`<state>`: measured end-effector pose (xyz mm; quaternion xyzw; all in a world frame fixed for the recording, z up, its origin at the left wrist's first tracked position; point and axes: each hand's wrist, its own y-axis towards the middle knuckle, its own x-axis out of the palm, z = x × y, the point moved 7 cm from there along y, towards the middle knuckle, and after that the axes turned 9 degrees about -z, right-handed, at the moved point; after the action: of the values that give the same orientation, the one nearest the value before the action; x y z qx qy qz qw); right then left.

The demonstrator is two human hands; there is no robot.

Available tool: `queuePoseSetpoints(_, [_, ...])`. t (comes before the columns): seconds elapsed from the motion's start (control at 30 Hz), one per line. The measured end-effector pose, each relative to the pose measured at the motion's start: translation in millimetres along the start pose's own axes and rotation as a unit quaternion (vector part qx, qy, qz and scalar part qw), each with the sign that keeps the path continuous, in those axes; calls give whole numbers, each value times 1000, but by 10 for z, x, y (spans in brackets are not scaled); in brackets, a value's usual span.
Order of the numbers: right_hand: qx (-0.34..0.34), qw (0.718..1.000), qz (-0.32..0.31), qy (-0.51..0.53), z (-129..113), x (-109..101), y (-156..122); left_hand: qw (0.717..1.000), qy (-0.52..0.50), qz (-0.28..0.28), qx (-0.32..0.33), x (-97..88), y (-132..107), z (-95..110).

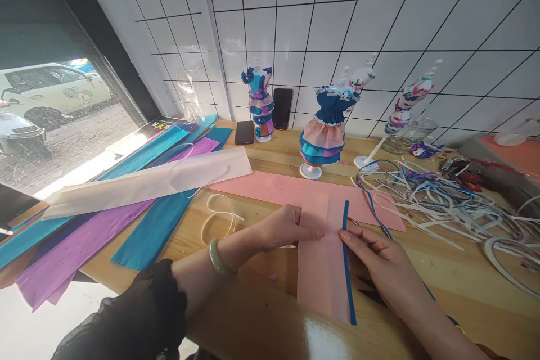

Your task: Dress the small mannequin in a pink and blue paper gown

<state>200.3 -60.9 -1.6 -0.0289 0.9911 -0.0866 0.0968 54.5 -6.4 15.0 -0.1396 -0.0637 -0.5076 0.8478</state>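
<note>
A folded piece of pale pink crepe paper [323, 281] with a narrow dark blue strip [349, 281] along its right edge is held just above the table. My left hand [289, 228], a pale green bangle on its wrist, grips the paper's left side, thumb in front and fingers behind. At the blue-edged side, my right hand [375, 250] pinches the border between thumb and fingertips. A long pink paper strip [270, 185] lies behind the held piece. Beneath my right forearm, dark pointed blades [369, 291] show in part; the rest is hidden.
Long teal, purple and cream paper strips [147, 183] overlap at left. Small dress forms in paper dresses [323, 140] stand along the tiled wall, near two phones [244, 133]. Tangled narrow white and blue strips [455, 202] cover the right side, beside a glass jar [411, 135].
</note>
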Motion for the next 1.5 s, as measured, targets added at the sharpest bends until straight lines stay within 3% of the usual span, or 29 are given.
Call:
queuePoseSetpoints(0.17, [30,998,-5,60,16,19,9,1000,-10,1,7,-19,28,-50])
queuePoseSetpoints(0.3, [22,994,-30,101,-90,98,19,998,-49,35,11,-73,46,-71])
queuePoseSetpoints(0.43, [12,998,-36,48,-107,121,31,993,-85,80,18,-163,63,-107])
queuePoseSetpoints(0.6, [21,999,29,-28,-27,-43,34,990,-94,94,47,-206,77,-138])
queuePoseSetpoints(0.8, [0,990,85,-117,-122,-245,16,994,-19,85,71,-252,46,26])
queuePoseSetpoints(0.97, [-51,973,-32,-223,-159,-145,40,984,83,134,86,-551,-58,251])
queuePoseSetpoints(1.1, [-97,950,-107,-278,-179,1,32,973,226,45,30,-504,-90,275])
queuePoseSetpoints(1.2, [-103,943,-128,-289,-205,85,20,948,317,15,3,-423,-113,263])
queuePoseSetpoints(1.33, [-84,954,-114,-265,-227,101,14,939,344,8,-17,-393,-108,237])
queuePoseSetpoints(1.5, [-33,984,-23,-171,-171,-103,59,953,292,80,-11,-566,-111,251])
